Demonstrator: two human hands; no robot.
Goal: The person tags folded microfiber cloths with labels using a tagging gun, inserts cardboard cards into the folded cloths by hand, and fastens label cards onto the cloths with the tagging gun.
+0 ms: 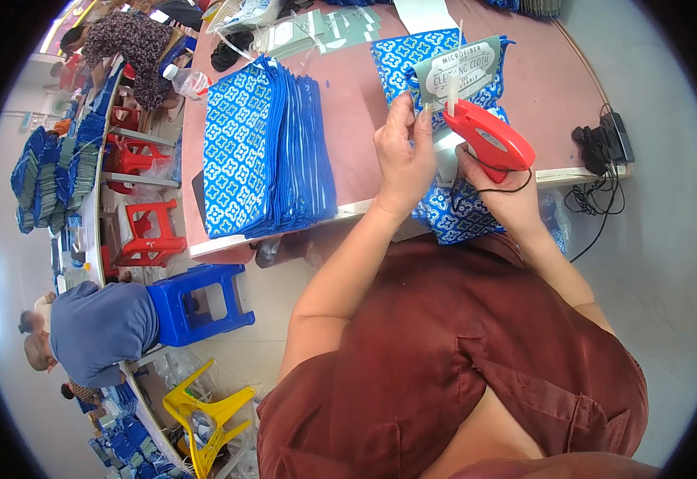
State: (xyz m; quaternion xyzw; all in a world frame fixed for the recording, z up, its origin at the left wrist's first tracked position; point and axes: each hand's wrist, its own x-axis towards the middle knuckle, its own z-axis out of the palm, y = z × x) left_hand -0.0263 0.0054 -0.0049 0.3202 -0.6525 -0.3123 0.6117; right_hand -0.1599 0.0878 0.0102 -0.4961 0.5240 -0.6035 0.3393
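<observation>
Head view: right fingers (467, 164) around red tag gun (494, 142); left fingers (402, 118) at cloth (391, 61), grip unclear.

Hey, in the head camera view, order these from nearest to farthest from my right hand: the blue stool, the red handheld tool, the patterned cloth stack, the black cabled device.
1. Red handheld tool: gripped in your right hand.
2. Black cabled device: to the right, by the pink table.
3. Patterned cloth stack: left, on the table.
4. Blue stool: farthest, lower left.

Maroon top (412, 319) (faint sheen, creased), 2 short sleeves (300, 387), open neckline (524, 391), stitched seams (396, 431).
</observation>
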